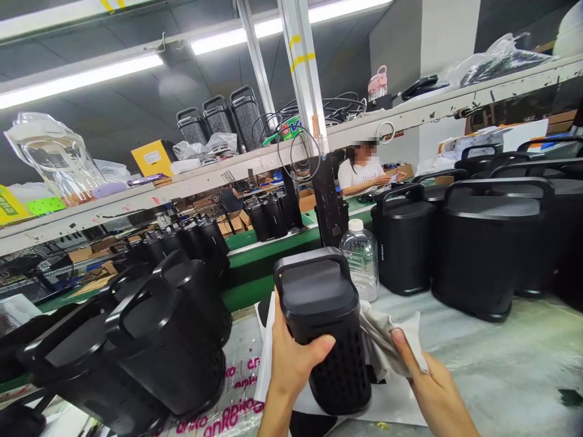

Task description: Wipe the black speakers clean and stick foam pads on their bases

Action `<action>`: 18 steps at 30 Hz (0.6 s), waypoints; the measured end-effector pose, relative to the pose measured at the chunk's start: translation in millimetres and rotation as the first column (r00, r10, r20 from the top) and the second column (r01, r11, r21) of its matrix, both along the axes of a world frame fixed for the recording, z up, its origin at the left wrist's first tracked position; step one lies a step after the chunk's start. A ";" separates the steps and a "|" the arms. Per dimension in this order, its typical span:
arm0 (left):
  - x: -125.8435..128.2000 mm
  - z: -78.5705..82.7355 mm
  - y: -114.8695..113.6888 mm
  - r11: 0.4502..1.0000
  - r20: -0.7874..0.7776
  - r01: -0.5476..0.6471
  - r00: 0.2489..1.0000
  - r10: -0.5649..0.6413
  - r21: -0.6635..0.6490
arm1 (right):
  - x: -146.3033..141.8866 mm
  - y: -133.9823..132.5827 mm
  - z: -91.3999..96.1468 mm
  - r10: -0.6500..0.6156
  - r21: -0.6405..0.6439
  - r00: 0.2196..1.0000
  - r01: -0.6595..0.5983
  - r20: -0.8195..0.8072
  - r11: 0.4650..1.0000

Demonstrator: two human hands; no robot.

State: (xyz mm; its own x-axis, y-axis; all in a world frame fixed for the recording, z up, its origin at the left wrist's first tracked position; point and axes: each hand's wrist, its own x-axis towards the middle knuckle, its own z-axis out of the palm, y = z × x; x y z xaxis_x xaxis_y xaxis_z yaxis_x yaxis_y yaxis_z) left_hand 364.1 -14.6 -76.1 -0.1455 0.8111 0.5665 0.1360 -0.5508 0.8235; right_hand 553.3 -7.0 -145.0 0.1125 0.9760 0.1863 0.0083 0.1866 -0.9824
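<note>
A black speaker-like unit [321,291] with a loop handle and a perforated side stands slightly tilted in front of me. My left hand [296,358] is closed around its left side, the thumb across the front. In my right hand [423,370] a pale grey cloth [387,343] is pinched, and its loose part hangs against the unit's right side. White sheeting with black patches [401,403] lies under the unit. Just behind it stands a clear plastic bottle [359,261] with a white cap.
More black handled units [489,243] crowd the right side of the table, and others [168,340] stand at the left. A white shelf beam [218,182] crosses above, with a metal post [303,73]. Beyond the green conveyor [255,261] sits another person [362,173].
</note>
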 end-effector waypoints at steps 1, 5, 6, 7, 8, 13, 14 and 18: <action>0.1 -0.9 -0.1 1.000 -0.008 -0.018 1.000 0.018 -0.001 | 1.2 -3.0 -2.4 0.016 -0.037 1.000 -0.017 -0.019 0.999; 7.5 -6.9 -3.6 0.997 0.015 -0.078 0.997 0.079 -0.023 | -3.1 -16.1 -12.7 0.051 -0.073 0.999 -0.052 -0.016 0.996; 11.3 -8.6 -4.7 0.994 0.035 -0.106 0.994 0.107 -0.035 | -5.5 -19.8 -13.8 0.052 -0.052 0.999 -0.053 -0.008 0.997; 15.7 -10.1 -5.6 0.989 0.057 -0.140 0.988 0.143 -0.052 | -8.0 -23.7 -14.1 0.049 -0.021 0.999 -0.049 0.001 0.999; 20.1 -11.3 -6.3 0.982 0.079 -0.172 0.981 0.178 -0.074 | -10.6 -27.6 -13.5 0.045 0.019 0.999 -0.046 0.012 0.999; 34.6 -12.1 -13.1 0.974 0.100 -0.167 0.978 0.183 -0.153 | -23.3 -37.5 -4.1 -0.014 0.062 0.996 0.008 0.092 0.998; 36.0 -12.5 -16.6 0.972 0.069 -0.167 0.981 0.181 -0.167 | -25.7 -35.3 -0.9 0.007 0.047 0.994 -0.012 0.107 0.999; 46.8 -23.0 -37.7 0.927 -0.109 -0.294 0.955 0.276 -0.231 | -34.4 -8.6 19.4 0.165 0.109 0.982 -0.175 0.092 0.979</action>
